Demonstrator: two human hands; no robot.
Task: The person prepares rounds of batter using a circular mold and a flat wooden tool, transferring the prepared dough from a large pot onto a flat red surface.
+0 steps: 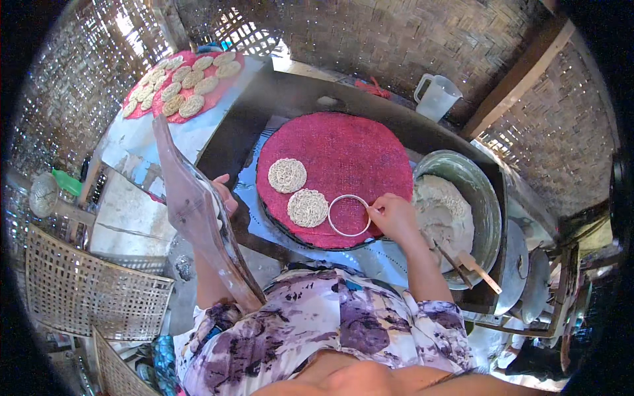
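My right hand (394, 216) pinches the right edge of a thin white ring (348, 235), which lies on a round tray covered in red cloth (346, 143). Two round cakes of pale squiggled strands lie on the cloth, one (308, 208) just left of the ring, the other (287, 175) farther up and left. My left hand (225, 195) is behind a long wooden tool (190, 198), which rests slanted along my left forearm and hides most of the palm. Fingers show past its edge; whether they grip it cannot be seen.
A large basin of pale dough or batter (448, 218) stands at right, with a wooden-handled spatula (479, 273) and a stick in it. Several round cakes lie on a red cloth (190, 111) at the upper left. A plastic jug (438, 97) stands behind the dark wooden trough edge (337, 84).
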